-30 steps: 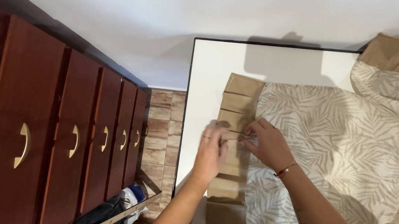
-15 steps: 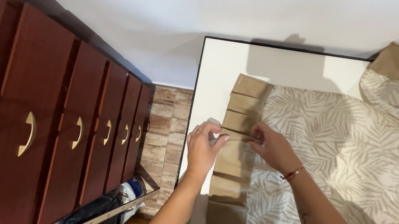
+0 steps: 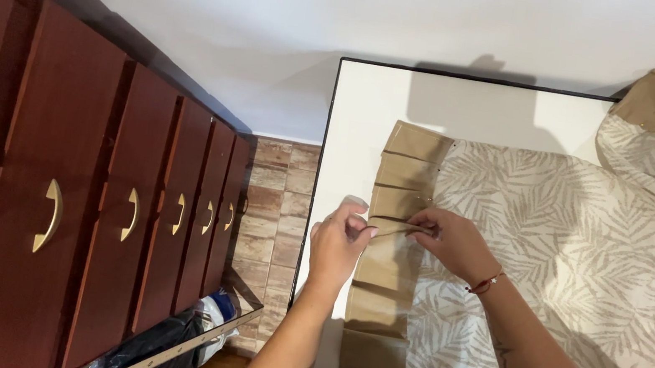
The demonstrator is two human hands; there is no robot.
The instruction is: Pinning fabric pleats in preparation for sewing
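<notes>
1. Tan pleated band point(image 3: 392, 243) lies along the white surface point(image 3: 360, 129), edging the leaf-print fabric point(image 3: 573, 242).
2. Left hand point(image 3: 336, 248) and right hand point(image 3: 451, 241): both grips pinched closed on one mid-band fold.
3. Judged: pleats above formed; the lower band looks flatter, probably remaining.

The left hand point(image 3: 338, 249) has slid outward along the tan pleat point(image 3: 391, 224).

I see a tan pleated band point(image 3: 389, 243) edging cream leaf-print fabric point(image 3: 564, 241), a white table point(image 3: 371, 105), and reddish-brown, possibly wooden cabinets point(image 3: 89, 203).
</notes>
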